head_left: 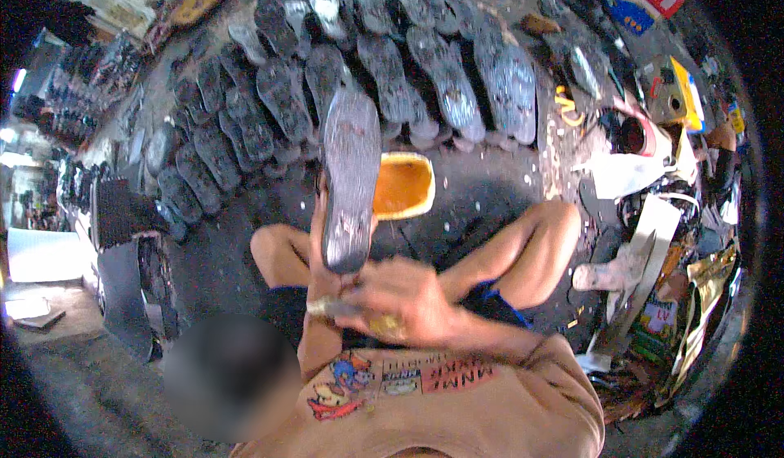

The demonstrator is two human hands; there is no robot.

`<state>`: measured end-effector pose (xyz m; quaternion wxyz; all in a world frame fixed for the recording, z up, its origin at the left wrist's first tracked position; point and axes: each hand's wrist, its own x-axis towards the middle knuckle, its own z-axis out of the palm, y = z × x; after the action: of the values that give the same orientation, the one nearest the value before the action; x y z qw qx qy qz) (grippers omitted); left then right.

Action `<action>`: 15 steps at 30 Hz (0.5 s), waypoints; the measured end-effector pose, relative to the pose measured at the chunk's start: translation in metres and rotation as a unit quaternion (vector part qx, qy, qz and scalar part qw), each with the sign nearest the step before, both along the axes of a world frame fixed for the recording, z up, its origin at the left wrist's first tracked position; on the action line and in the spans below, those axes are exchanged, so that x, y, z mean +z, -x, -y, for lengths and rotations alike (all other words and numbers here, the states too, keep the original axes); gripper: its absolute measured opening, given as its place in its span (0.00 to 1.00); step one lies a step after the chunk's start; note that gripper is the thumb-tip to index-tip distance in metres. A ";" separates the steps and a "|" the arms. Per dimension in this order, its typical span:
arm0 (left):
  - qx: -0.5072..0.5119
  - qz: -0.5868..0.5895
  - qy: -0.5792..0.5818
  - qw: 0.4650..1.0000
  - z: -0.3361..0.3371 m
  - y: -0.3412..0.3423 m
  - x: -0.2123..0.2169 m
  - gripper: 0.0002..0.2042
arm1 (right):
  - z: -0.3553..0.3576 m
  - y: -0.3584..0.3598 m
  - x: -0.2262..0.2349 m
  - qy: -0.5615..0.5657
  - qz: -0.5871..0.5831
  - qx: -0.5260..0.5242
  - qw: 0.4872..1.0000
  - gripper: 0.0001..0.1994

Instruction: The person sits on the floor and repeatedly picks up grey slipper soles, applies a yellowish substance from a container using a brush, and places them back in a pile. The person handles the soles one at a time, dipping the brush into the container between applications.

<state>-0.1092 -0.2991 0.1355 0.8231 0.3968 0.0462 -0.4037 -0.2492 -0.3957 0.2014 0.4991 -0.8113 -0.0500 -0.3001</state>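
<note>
while left hand (327, 282) fingers grip one sole (351, 178) | right hand (400, 299) fingers hold one brush (331, 305)

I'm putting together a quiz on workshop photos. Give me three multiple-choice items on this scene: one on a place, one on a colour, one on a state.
1. Where do the rows of soles lie?
A. on the ground beyond the knees
B. on a shelf
C. in a box

2. What colour is inside the tray?
A. blue
B. orange
C. white

3. How is the sole in the hands held?
A. flat on the ground
B. folded in half
C. lifted, its tread facing the camera

Answers: 1 A, they spread over the dark ground; 2 B, its inside shows orange; 3 C, the left hand and right hand grip its near end.
</note>
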 end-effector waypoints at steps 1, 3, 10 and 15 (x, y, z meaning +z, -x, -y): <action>0.002 -0.038 0.007 0.999 -0.005 -0.003 0.004 0.26 | 0.011 -0.006 0.006 -0.071 -0.050 0.000 0.996 0.12; -0.024 -0.035 0.078 0.996 -0.032 0.004 -0.021 0.24 | 0.043 -0.015 0.008 -0.095 -0.090 -0.079 0.988 0.13; -0.129 0.340 -0.146 0.920 -0.085 -0.039 0.019 0.32 | 0.154 -0.118 -0.003 -0.004 -0.202 -0.321 0.925 0.21; 0.280 0.363 -0.131 0.879 -0.066 -0.209 0.133 0.25 | 0.156 -0.081 -0.084 -0.089 -0.211 -0.386 0.893 0.19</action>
<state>0.0997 -0.2327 0.2688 0.8010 0.5907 -0.0945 0.0255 -0.1684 -0.5520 0.1178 0.4126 -0.7632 0.4011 -0.2939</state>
